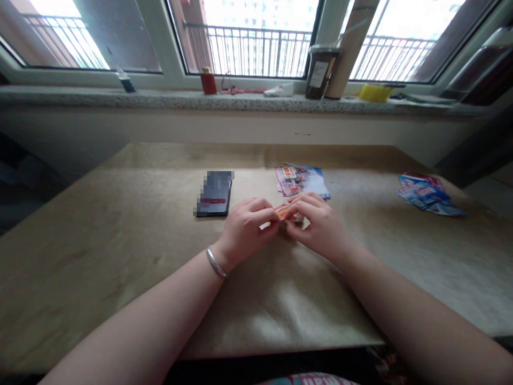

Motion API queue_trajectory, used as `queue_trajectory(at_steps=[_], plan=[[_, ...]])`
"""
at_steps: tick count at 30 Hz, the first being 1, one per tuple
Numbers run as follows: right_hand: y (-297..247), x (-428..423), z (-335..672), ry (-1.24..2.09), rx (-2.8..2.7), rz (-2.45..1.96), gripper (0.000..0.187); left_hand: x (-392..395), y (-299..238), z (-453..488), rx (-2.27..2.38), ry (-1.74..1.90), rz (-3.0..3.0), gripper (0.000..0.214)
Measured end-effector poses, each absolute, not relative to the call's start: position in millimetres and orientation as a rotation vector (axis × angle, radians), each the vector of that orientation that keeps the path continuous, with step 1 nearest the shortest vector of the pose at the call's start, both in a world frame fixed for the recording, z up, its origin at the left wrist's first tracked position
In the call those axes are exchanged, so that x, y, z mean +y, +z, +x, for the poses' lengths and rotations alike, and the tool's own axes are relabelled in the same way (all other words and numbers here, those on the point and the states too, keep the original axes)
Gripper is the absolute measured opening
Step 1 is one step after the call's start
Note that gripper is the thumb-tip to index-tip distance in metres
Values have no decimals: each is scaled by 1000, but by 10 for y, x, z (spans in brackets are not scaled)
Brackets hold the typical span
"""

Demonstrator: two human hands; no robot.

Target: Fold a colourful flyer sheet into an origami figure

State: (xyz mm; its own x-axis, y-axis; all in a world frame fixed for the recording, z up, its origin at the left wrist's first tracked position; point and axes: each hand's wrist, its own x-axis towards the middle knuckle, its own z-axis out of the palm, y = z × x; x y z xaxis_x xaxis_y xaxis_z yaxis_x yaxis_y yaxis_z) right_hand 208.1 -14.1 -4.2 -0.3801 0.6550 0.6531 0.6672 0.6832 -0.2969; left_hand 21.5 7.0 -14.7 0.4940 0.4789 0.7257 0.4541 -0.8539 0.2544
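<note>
Between my two hands is a small red and orange printed piece, paper or a packet (282,212); I cannot tell which. My left hand (249,223), with a silver bangle (216,262) at the wrist, pinches its left end between thumb and fingers. Thumb and bent fingers of my right hand (316,220) grip the same piece from the right and cover part of it. Just beyond the right hand lies a colourful printed sheet pile (306,181) in pink and blue. A dark phone (215,195) lies flat to the left of my left hand.
Blue and red wrappers (430,195) lie at the table's right. The table (100,256) has a tan cover. Behind it, the stone windowsill (168,100) bears a red container (208,81), a dark container (319,75) and a yellow object (375,93).
</note>
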Motion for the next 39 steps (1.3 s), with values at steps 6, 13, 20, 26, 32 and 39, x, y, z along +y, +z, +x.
queue_trajectory(at_steps=[6, 13, 20, 26, 32, 39], plan=[[-56, -128, 2108, -12, -2117, -1026, 5, 67, -124, 213, 834, 1374, 2686, 9], [-49, -133, 2115, -22, -2128, -1076, 6, 70, -134, 212, 837, 1370, 2665, 10], [-57, -126, 2106, -47, -2142, -1100, 6, 72, -139, 208, 823, 1351, 2689, 11], [-36, -120, 2118, -72, -2148, -1135, 5, 70, -139, 196, 841, 1346, 2676, 10], [-12, -136, 2138, -64, -2169, -1178, 7, 84, -151, 193, 858, 1311, 2703, 11], [-57, -103, 2163, -28, -2139, -1208, 8, 79, -124, 196, 864, 1318, 2679, 11]])
